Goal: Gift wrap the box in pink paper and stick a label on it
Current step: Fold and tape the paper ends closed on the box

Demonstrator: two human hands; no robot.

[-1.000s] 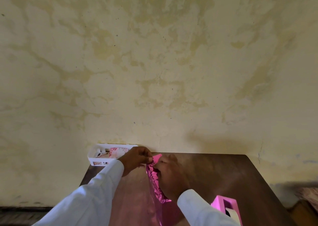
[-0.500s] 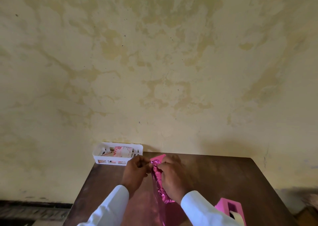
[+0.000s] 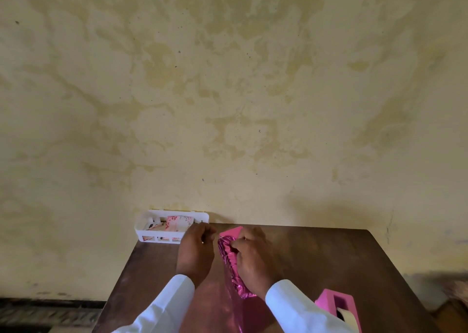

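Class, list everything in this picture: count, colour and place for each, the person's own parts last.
wall: one, stained yellow, behind the table.
table: one, dark brown, lower centre.
basket: one, white, table's far left corner.
patterned paper: pink-and-white, inside the basket, count unclear.
pink paper: one shiny sheet, mid-table, matte corner at its far end.
tape dispenser: one, pink, table's near right, holding a pale roll.
sleeves: two, white, bottom edge.
left hand: one, fingers curled, just left of the pink paper.
right hand: one, pinching the pink paper.
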